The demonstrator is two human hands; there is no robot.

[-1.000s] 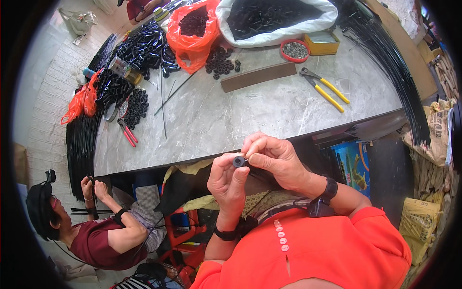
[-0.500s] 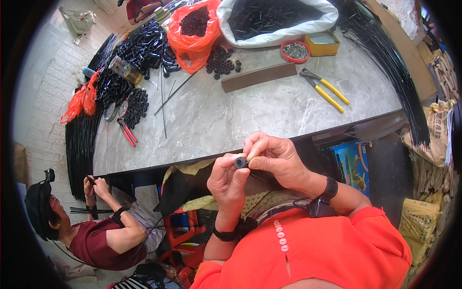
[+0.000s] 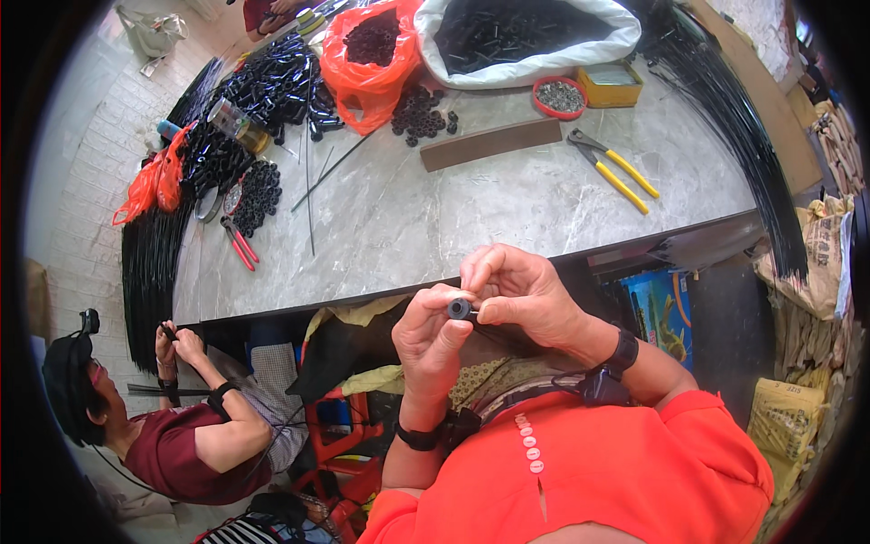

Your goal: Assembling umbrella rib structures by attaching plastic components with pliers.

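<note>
Above my lap, close to the table's front edge, my left hand (image 3: 428, 337) pinches a small black round cap (image 3: 459, 309) with a hole in its face. My right hand (image 3: 530, 304) is beside it with fingers curled and the thumb tip close to the cap's side. A tiny light sliver shows between that thumb and the cap, too small to name. On the grey table (image 3: 381, 218), farther off, lie pincers with yellow handles (image 3: 616, 172) and a brown flat bar (image 3: 491, 144).
A red bag (image 3: 367, 91) and a white sack (image 3: 530, 77) hold black parts. Near them stand a red dish of small metal pieces (image 3: 559, 97) and a yellow tin (image 3: 610, 86). Red-handled pincers (image 3: 239, 243) lie left, by heaped black parts (image 3: 256, 195). A co-worker (image 3: 195, 444) sits at left.
My two hands and the cap have shifted very slightly. My right thumb and fingertips sit a little more apart than before. The co-worker's hands moved slightly.
</note>
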